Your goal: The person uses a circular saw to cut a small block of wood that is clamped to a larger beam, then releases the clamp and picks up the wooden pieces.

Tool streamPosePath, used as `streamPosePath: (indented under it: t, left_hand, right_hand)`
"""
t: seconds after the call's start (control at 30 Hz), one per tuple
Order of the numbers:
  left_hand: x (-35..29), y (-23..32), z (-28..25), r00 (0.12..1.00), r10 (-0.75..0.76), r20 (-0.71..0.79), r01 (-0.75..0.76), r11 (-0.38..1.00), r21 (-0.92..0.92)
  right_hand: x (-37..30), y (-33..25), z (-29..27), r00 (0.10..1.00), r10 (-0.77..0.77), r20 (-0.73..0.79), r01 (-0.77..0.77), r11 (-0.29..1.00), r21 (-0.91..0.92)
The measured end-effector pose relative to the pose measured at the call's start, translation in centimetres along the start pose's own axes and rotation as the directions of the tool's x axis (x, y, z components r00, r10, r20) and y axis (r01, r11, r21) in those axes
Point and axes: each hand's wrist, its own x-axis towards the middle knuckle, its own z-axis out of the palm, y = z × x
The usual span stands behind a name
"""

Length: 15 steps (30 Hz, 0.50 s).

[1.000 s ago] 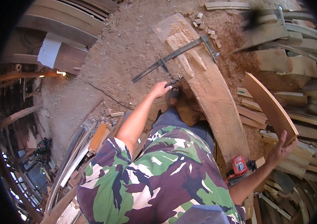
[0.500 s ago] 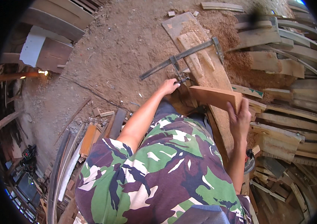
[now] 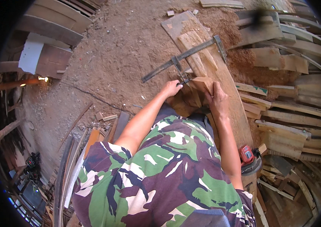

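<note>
My left hand (image 3: 172, 89) is closed around the handle of a long metal bar clamp (image 3: 160, 69). The clamp lies across a wide plank (image 3: 234, 109) and over a roughly carved wooden piece (image 3: 192, 43) on it. Just right of the clamp's screw, my right hand (image 3: 219, 99) grips a reddish-brown board (image 3: 203, 82) at the plank's left edge. The board's end faces up toward me, and its lower part is hidden by shadow and my hand. Fingers of the right hand wrap over its right side.
Stacked curved timber (image 3: 296, 109) lines the right side, with sawdust (image 3: 240, 64) heaped beside the plank. A red-and-black tool (image 3: 246, 154) sits near my right forearm. Wood offcuts (image 3: 68, 166) lie at lower left, and brown panels (image 3: 54, 32) stand at upper left.
My right hand has moved left with the board, from over the plank to beside the clamp's screw, and the board has turned. My left hand stays on the clamp handle.
</note>
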Motion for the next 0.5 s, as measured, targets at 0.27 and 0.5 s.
streamPosePath:
  t: [0.27,0.5]
  left_hand:
    - [-1.2,1.4,-1.1,0.996,-0.037,0.080,0.040,0.998,-0.042]
    - [-0.6,0.2,0.0,0.999,0.022,-0.031,-0.024,0.999,-0.043]
  right_hand:
    - [-1.9,3.3,5.0,0.994,0.078,-0.074,-0.076,0.997,0.030]
    - [-0.6,0.4,3.8,0.986,0.145,-0.080,-0.141,0.989,0.052]
